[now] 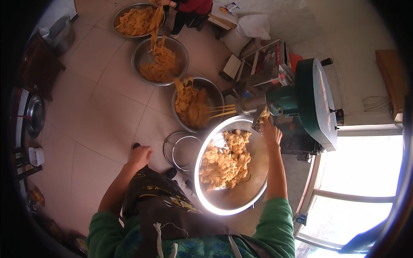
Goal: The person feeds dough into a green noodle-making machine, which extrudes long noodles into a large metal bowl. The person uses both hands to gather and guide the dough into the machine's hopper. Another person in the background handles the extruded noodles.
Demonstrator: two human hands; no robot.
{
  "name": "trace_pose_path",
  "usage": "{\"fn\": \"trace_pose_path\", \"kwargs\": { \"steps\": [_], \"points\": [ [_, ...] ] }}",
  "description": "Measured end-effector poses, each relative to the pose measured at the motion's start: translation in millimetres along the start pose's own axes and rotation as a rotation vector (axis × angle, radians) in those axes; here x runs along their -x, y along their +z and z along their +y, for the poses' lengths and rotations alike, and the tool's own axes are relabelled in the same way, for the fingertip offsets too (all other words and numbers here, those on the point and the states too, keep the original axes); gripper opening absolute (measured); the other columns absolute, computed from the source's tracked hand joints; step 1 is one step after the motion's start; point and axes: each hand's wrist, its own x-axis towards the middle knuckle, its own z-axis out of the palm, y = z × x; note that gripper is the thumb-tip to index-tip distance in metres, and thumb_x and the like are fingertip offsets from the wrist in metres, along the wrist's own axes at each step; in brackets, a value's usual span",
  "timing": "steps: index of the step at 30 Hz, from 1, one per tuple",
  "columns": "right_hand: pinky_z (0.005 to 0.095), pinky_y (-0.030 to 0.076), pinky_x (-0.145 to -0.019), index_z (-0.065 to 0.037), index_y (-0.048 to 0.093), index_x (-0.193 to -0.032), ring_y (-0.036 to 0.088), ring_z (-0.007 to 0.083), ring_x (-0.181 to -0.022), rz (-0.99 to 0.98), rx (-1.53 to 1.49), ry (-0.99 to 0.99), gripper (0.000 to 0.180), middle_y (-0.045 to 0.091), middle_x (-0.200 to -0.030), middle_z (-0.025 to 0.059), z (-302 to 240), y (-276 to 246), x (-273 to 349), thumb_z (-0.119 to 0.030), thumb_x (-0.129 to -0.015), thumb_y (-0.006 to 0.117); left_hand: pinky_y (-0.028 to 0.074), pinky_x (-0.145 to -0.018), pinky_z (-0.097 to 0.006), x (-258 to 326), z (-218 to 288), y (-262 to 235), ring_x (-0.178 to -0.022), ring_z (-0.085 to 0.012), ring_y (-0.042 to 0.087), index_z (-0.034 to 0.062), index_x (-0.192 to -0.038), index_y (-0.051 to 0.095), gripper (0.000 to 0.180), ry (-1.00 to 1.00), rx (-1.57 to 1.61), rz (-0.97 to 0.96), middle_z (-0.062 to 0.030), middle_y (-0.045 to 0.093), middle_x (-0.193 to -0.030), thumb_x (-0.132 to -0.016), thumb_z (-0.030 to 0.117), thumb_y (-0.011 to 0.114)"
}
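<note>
My right hand (272, 132) reaches up to the hopper of a green extruding machine (309, 103), its fingers at the feed opening; whether it holds dough is hidden. Below it a large shiny metal basin (241, 198) holds crumbly yellow dough (226, 161). Yellow strands leave the machine's nozzle (251, 105) and fall into a metal bowl (215, 92) of noodle strips. My left hand (140, 157) hangs loosely closed at my side, holding nothing, above the tiled floor.
Two more metal bowls (180, 49) (122, 13) of yellow strips stand further off, where another person (189, 10) handles strands. An empty wire ring stand (176, 148) sits by the basin. White sacks (254, 26), a pot (60, 32) and a bright window (361, 189) surround the area.
</note>
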Motion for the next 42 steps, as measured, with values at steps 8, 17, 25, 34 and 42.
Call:
{"fn": "trace_pose_path", "kwargs": {
  "steps": [8,17,25,34,42],
  "points": [
    [0.0533,0.052,-0.071,-0.032,0.06,-0.122,0.064,0.0427,-0.085,0.052,-0.274,0.179,0.033,0.067,-0.09,0.0207,-14.9,19.9,5.0,-0.033,-0.089,0.056,0.052,-0.079,-0.044,126.3,-140.5,53.4,-0.087,-0.0347,0.065,0.0077,-0.077,0.07,0.02,-0.561,-0.118,-0.31,-0.0179,0.068,-0.086,-0.074,0.028,0.069],
    [0.0506,0.052,-0.071,-0.029,0.062,-0.121,0.065,0.0406,-0.082,0.069,-0.648,0.062,0.036,0.068,-0.087,0.0183,8.9,19.5,-0.2,-0.046,-0.091,0.053,0.052,-0.078,-0.043,166.4,-174.0,76.8,-0.083,-0.0339,0.065,0.0071,-0.076,0.069,0.017,-0.601,0.033,-0.129,-0.0162,0.068,-0.083,-0.076,0.024,0.065],
    [0.0522,0.051,-0.077,-0.03,0.05,-0.132,0.063,0.043,-0.091,0.046,-0.336,0.27,0.042,0.066,-0.099,0.0205,-13.9,19.4,-20.0,-0.039,-0.091,0.05,0.054,-0.064,-0.037,145.9,-189.3,84.1,-0.063,-0.0239,0.065,0.0049,-0.078,0.068,0.015,-0.493,0.002,-0.026,-0.0124,0.067,-0.071,-0.077,0.019,0.062],
    [0.0492,0.051,-0.083,-0.032,0.064,-0.116,0.062,0.04,-0.098,-0.164,-0.322,0.42,0.04,0.068,-0.102,0.0162,20.0,-2.7,27.8,-0.056,-0.089,0.047,0.053,-0.071,-0.039,153.3,-193.2,76.8,-0.071,-0.028,0.066,0.0058,-0.077,0.068,0.015,-0.609,0.064,-0.063,-0.0131,0.068,-0.076,-0.077,0.02,0.061],
    [0.051,0.051,-0.079,-0.029,0.063,-0.117,0.063,0.0413,-0.092,-0.062,-0.178,0.218,0.033,0.067,-0.099,0.0168,10.4,-1.2,-7.8,-0.043,-0.089,0.053,0.052,-0.079,-0.043,138.5,-197.7,63.5,-0.082,-0.0329,0.065,0.0079,-0.077,0.069,0.015,-0.626,0.029,-0.099,-0.014,0.068,-0.082,-0.077,0.021,0.061]
  ]
}}
